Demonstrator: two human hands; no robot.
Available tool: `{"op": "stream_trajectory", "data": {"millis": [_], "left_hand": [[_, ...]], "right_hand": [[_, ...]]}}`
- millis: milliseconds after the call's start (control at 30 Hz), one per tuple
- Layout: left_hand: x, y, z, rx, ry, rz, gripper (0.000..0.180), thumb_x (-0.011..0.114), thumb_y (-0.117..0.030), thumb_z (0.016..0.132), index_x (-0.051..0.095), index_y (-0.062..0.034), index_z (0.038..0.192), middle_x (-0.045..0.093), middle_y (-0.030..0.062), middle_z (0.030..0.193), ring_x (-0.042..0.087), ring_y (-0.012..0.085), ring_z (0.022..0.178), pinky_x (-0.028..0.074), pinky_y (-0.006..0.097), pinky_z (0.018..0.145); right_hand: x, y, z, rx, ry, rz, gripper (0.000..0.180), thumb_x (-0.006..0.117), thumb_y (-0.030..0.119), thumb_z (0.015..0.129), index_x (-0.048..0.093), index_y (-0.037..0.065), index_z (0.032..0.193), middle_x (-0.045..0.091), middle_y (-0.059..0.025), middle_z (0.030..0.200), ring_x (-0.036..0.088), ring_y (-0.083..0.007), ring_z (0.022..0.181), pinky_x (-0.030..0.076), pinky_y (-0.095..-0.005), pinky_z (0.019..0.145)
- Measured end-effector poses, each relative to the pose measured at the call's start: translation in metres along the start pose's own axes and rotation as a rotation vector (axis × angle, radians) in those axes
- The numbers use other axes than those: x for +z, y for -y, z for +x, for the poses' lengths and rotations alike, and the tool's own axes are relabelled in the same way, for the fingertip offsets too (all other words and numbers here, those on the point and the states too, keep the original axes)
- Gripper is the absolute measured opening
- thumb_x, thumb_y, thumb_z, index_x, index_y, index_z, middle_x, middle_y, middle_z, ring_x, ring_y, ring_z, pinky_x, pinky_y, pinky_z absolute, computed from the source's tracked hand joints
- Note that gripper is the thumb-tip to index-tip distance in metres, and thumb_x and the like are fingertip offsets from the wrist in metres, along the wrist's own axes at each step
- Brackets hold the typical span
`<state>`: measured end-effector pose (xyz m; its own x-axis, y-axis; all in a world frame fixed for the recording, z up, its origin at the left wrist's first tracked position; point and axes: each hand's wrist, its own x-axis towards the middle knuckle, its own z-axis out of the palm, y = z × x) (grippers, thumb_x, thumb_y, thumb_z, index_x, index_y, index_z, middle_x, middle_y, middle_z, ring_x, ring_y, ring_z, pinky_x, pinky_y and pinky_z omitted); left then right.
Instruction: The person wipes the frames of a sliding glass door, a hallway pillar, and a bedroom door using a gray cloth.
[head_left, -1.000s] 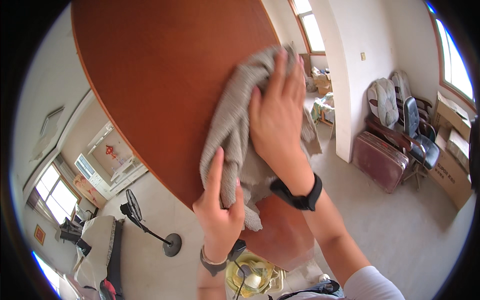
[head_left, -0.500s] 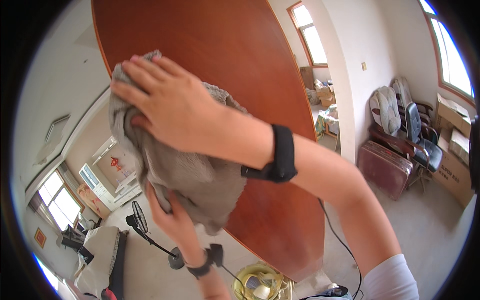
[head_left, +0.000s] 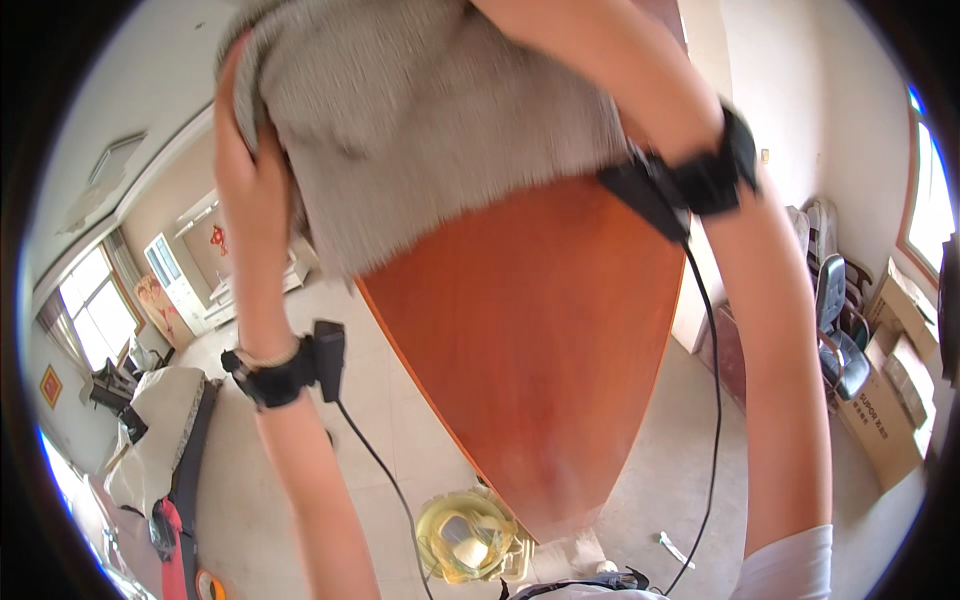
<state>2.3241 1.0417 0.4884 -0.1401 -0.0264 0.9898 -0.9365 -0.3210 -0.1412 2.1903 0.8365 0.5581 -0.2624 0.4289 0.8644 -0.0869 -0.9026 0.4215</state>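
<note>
Nearest is a large grey cloth of soft, plush fabric (head_left: 430, 130), spread in front of the upper part of the panel; its surface shows fine short pile, blurred in places, with soft folds at the left side and an uneven, slightly fringed lower edge. The bare left hand (head_left: 255, 175) is partly closed, with the cloth's folded left border between thumb and fingers. The bare right hand (head_left: 575, 40) reaches over the cloth's upper right, but the top edge cuts off its fingers, so I cannot tell how open they are. Behind, the reddish-brown wooden panel (head_left: 530, 340) looks smooth, narrowing downward, with lighter orange edges and a paler, hazy lower end. Beyond this tip, a round yellowish plastic basin (head_left: 425, 540) stands on the pale grey floor (head_left: 375, 395).
</note>
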Motion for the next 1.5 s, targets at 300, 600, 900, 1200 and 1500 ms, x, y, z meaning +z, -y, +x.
{"op": "stream_trajectory", "data": {"millis": [300, 600, 900, 1200, 1500], "left_hand": [[-0.057, -0.089, -0.304, -0.367, 0.655, 0.083, 0.045, 0.059, -0.007, 0.066, 0.059, -0.0088, 0.112, 0.057, 0.0224, 0.116, 0.056, 0.0318, 0.095, 0.04, 0.043, 0.082], [-0.106, -0.181, -0.487, -0.374, 1.453, -0.037, 0.049, 0.052, -0.009, 0.079, 0.052, -0.026, 0.125, 0.058, 0.0134, 0.095, 0.062, 0.0285, 0.068, 0.05, 0.037, 0.053], [-0.089, -0.149, -0.365, -0.102, 1.031, -0.016, 0.05, 0.059, -0.012, 0.075, 0.057, -0.0322, 0.121, 0.052, 0.0034, 0.087, 0.058, 0.0167, 0.067, 0.047, 0.026, 0.05], [-0.05, -0.107, -0.321, -0.275, 0.439, -0.037, 0.045, 0.058, -0.007, 0.076, 0.059, -0.0302, 0.115, 0.054, 0.0136, 0.123, 0.059, 0.0257, 0.105, 0.051, 0.031, 0.075], [-0.047, -0.166, -0.536, -1.108, 0.841, -0.339, 0.052, 0.052, -0.009, 0.084, 0.04, -0.0062, 0.134, 0.054, 0.0176, 0.122, 0.056, 0.0358, 0.105, 0.048, 0.039, 0.084]], "right_hand": [[-0.13, 0.116, -0.219, 0.341, 0.627, 0.024, 0.08, 0.063, 0.013, 0.059, 0.041, 0.01, 0.136, 0.03, -0.0241, 0.143, 0.03, -0.0379, 0.133, 0.025, -0.0487, 0.107], [-0.279, 0.261, -0.533, 0.559, 1.015, 0.201, 0.067, 0.06, 0.008, 0.068, 0.036, 0.003, 0.131, 0.027, -0.0348, 0.138, 0.027, -0.0512, 0.128, 0.023, -0.0607, 0.105], [-0.241, 0.231, -0.434, 0.819, 0.768, 0.291, 0.071, 0.046, -0.004, 0.069, 0.033, 0.003, 0.138, 0.017, -0.0292, 0.146, 0.016, -0.0466, 0.136, 0.013, -0.0565, 0.109], [-0.137, 0.212, -0.284, 0.68, 0.332, 0.178, 0.066, 0.065, 0.008, 0.077, 0.035, 0.011, 0.135, 0.011, -0.0305, 0.146, 0.011, -0.0485, 0.136, 0.015, -0.0597, 0.107], [-0.178, 0.294, -0.462, 0.28, 0.458, 0.299, 0.036, 0.062, 0.011, 0.08, 0.063, 0.025, 0.113, 0.043, -0.0102, 0.137, 0.042, -0.0267, 0.126, 0.027, -0.039, 0.108]]}}
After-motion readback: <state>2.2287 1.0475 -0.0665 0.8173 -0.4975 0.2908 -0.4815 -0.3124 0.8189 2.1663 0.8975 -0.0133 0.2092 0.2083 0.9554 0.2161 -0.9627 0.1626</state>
